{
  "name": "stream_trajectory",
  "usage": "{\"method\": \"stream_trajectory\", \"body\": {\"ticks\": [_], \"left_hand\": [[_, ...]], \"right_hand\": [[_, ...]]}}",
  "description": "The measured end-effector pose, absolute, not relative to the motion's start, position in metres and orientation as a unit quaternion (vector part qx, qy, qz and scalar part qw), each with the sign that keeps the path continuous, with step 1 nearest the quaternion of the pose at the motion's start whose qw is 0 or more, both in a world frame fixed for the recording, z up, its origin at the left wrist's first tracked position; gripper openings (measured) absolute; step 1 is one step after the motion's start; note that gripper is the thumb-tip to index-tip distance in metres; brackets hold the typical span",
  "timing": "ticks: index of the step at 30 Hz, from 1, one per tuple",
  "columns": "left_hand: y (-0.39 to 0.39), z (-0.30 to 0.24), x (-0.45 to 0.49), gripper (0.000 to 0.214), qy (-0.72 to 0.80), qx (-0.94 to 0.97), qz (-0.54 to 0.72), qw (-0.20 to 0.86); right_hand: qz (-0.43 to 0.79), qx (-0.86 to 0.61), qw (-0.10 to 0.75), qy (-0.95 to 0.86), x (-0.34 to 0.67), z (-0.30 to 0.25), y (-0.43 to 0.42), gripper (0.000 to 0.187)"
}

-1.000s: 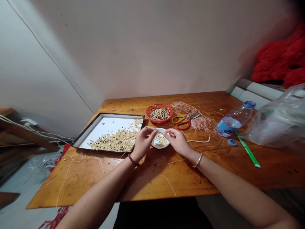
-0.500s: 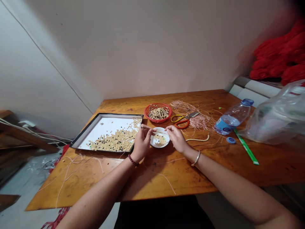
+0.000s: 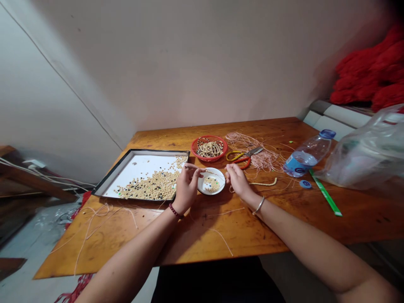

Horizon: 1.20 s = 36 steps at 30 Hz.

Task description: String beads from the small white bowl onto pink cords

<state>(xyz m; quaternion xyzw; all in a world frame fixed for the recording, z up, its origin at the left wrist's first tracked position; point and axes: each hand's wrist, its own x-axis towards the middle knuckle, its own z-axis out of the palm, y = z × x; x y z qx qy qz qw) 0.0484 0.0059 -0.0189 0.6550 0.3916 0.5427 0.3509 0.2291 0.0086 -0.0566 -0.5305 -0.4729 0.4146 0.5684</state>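
My left hand (image 3: pixel 187 185) pinches one end of a thin cord with a few pale beads (image 3: pixel 208 171) on it, just left of a small white dish (image 3: pixel 211 184) of beads. On the other side of the dish, my right hand (image 3: pixel 237 181) pinches the cord's far end. The cord stretches between the two hands above the dish. A black-rimmed tray (image 3: pixel 135 165) with many loose cream and dark beads lies to the left of my left hand.
A red basket (image 3: pixel 209 148) of beaded strands sits behind the dish. Scissors (image 3: pixel 243 156) lie on a tangle of pink cord (image 3: pixel 259 152). A water bottle (image 3: pixel 307 153), its blue cap (image 3: pixel 305 184), a green strip (image 3: pixel 325 192) and a clear plastic bag (image 3: pixel 369 155) lie to the right. Loose cords hang off the table's left edge.
My hands have drawn apart: the right hand moved right of the dish and the left slightly left, pulling the beaded cord longer between them.
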Motion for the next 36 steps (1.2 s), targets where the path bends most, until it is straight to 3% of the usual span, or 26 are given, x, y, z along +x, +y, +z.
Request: {"method": "stream_trajectory", "body": {"ticks": [6, 12, 17, 20, 28, 36], "left_hand": [[0.004, -0.019, 0.048, 0.018, 0.397, 0.672, 0.528, 0.335], [-0.006, -0.013, 0.05, 0.014, 0.35, 0.715, 0.508, 0.33], [-0.013, -0.009, 0.052, 0.013, 0.342, 0.758, 0.486, 0.27], [-0.015, -0.009, 0.053, 0.013, 0.354, 0.752, 0.491, 0.262], [-0.014, -0.013, 0.055, 0.014, 0.391, 0.67, 0.569, 0.273], [-0.005, -0.01, 0.053, 0.018, 0.389, 0.605, 0.604, 0.343]], "right_hand": [[0.397, -0.573, 0.578, -0.424, 0.233, -0.056, 0.019, 0.032], [0.116, -0.525, 0.595, -0.597, 0.228, -0.033, -0.009, 0.02], [0.296, -0.416, 0.506, -0.696, 0.219, -0.021, -0.03, 0.02], [0.299, -0.432, 0.469, -0.71, 0.218, -0.023, -0.031, 0.021], [0.285, -0.463, 0.47, -0.695, 0.219, -0.029, -0.029, 0.033], [0.535, -0.384, 0.486, -0.575, 0.218, -0.028, -0.021, 0.022]]}}
